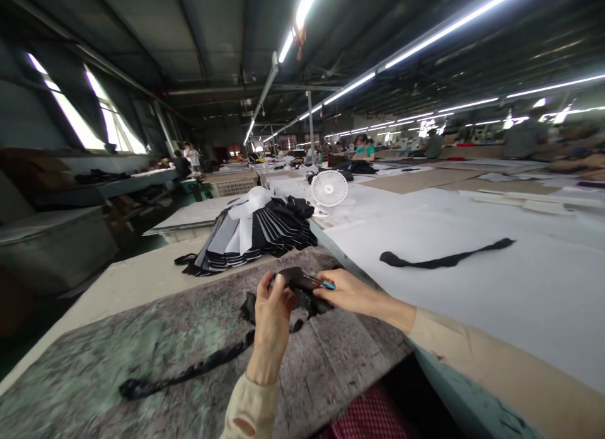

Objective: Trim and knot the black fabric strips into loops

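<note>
My left hand (271,325) is closed, thumb and fingers pinching the edge of a black fabric piece (297,278) above the mottled board. To its right, my right hand (347,293) grips small blue-handled snips (327,285), their metal tip pointing left against the fabric. Whether the blades are apart I cannot tell. Part of the fabric is hidden behind my left fingers. More crumpled black cloth hangs under both hands. A long twisted black strip (189,371) trails from there across the board to the lower left.
The mottled grey-green board (142,332) lies beneath my hands. Beyond it stands a fanned stack of black and grey fabric pieces (250,231). A white fan (329,188) sits behind. On the white table (472,300) at right lies another black strip (444,261). People work farther back.
</note>
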{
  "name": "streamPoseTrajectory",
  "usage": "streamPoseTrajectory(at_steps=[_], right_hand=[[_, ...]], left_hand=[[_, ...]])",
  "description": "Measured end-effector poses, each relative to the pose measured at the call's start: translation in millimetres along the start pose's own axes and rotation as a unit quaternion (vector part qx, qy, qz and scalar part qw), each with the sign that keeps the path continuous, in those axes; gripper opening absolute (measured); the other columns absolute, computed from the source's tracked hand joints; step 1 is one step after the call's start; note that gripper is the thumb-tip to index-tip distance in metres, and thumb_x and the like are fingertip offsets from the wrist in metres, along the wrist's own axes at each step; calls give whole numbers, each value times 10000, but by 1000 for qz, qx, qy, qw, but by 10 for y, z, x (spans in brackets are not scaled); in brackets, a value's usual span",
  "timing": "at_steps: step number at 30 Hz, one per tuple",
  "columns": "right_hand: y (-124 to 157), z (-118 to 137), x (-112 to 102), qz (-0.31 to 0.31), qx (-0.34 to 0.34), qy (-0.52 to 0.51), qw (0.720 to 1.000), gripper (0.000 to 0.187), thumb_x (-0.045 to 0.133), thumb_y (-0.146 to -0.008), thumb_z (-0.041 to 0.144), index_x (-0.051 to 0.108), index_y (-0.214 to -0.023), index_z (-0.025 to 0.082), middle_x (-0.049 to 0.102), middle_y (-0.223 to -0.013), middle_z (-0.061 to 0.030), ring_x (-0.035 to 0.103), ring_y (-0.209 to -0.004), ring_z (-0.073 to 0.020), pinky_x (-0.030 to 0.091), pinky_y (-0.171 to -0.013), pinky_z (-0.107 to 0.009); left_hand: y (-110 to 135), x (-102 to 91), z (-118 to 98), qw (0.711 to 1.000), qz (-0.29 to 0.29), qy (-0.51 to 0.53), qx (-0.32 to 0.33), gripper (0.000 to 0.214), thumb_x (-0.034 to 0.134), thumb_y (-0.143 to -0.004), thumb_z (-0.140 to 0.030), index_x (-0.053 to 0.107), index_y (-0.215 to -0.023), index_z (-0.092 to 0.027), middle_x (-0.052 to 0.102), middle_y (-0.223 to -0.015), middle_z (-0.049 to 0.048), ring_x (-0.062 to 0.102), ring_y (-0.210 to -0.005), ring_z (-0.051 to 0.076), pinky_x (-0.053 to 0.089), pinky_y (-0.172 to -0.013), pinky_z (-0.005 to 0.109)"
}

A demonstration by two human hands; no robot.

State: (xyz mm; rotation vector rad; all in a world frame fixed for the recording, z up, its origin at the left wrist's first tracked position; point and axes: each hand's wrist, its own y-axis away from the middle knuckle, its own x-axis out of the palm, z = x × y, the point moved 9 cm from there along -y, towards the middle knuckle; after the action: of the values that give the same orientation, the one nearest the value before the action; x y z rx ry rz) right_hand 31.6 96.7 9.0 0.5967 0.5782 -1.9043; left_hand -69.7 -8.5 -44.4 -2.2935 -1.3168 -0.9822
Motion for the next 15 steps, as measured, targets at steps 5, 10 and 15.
streamPoseTrajectory(at_steps=[5, 10, 15], right_hand=[[22, -53, -37, -50, 5, 46, 998, 295, 484, -842, 382, 508, -656, 153, 482, -588, 21, 418, -561, -96, 262, -517, -223], [52, -184, -143, -114, 36, -1, 993, 330, 430, -870, 415, 450, -653, 167, 448, -600, 16, 402, -570, -105, 256, -503, -229], [26, -321, -148, -133, 61, -31, 989, 355, 427, -871, 417, 415, -614, 173, 435, -577, 16, 388, -542, -101, 265, -493, -233]], left_hand=[[168, 141, 125, 994, 77, -69, 34, 832, 795, -546, -126, 423, -1272, -287, 637, -1057, 18, 631, -876, 131, 490, -787, 239], [280, 95, 164, 990, 88, -101, 42, 756, 788, -562, -216, 468, -1245, -260, 641, -1085, 60, 640, -874, 169, 502, -759, 264], [334, 1, 200, 993, 63, -95, 41, 653, 787, -590, -253, 519, -1185, -244, 667, -864, 16, 626, -693, 120, 473, -599, 195]])
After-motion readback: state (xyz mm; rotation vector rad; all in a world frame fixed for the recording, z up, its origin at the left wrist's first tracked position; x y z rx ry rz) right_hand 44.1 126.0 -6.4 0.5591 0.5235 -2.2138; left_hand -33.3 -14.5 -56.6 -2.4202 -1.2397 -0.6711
